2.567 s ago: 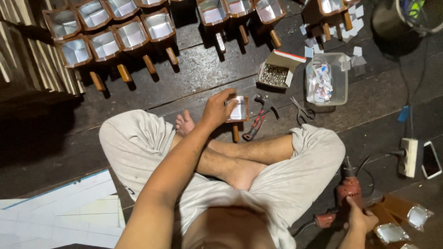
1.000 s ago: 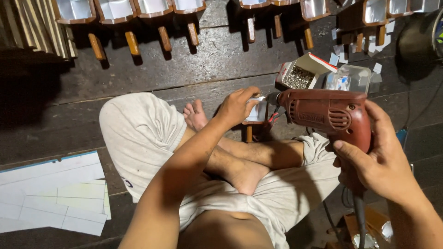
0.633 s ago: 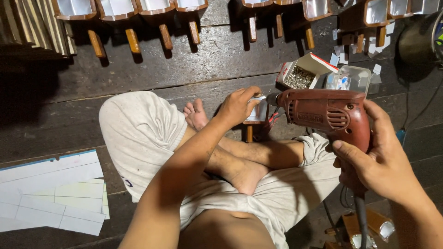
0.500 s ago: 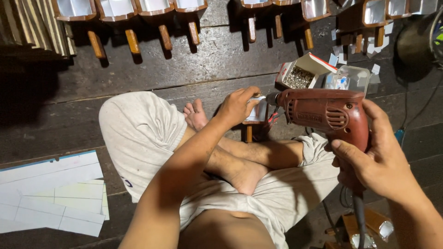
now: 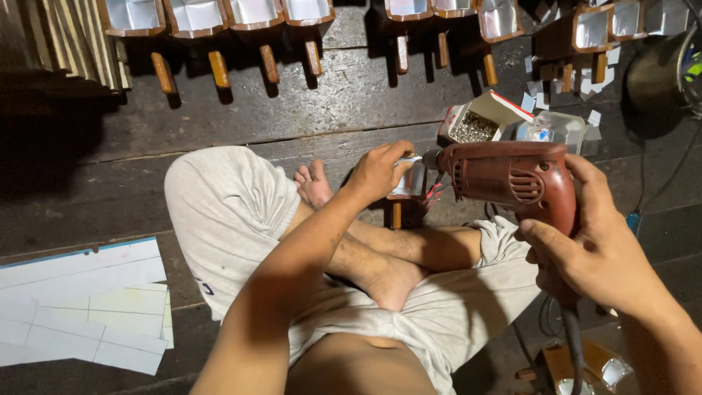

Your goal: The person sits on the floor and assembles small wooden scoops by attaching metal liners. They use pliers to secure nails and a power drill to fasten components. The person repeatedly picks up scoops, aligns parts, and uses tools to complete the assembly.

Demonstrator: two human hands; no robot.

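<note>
The person sits cross-legged on a dark wooden floor (image 5: 344, 95). The left hand (image 5: 376, 172) is closed around a small wooden piece with a shiny metal lining (image 5: 409, 183); the fingers pinch its top edge and hold it upright just beyond the crossed legs, its handle pointing down toward 6 o'clock. The right hand (image 5: 596, 249) is wrapped tight around the grip of a red electric drill (image 5: 512, 179), whose nose points toward 9 o'clock and meets the right side of the piece.

I think the step in hand is drilling into this piece. To do it well, the drill should be kept level and square to the side wall, and the left fingers should be away from the line of the bit. The piece would be steadier if its handle rests on the floor.

At 1 o'clock from the drill an open box of small screws (image 5: 475, 126) stands near. A row of finished similar pieces (image 5: 252, 14) lies at 12 o'clock, and white cut sheets (image 5: 80, 303) at 8 o'clock.
</note>
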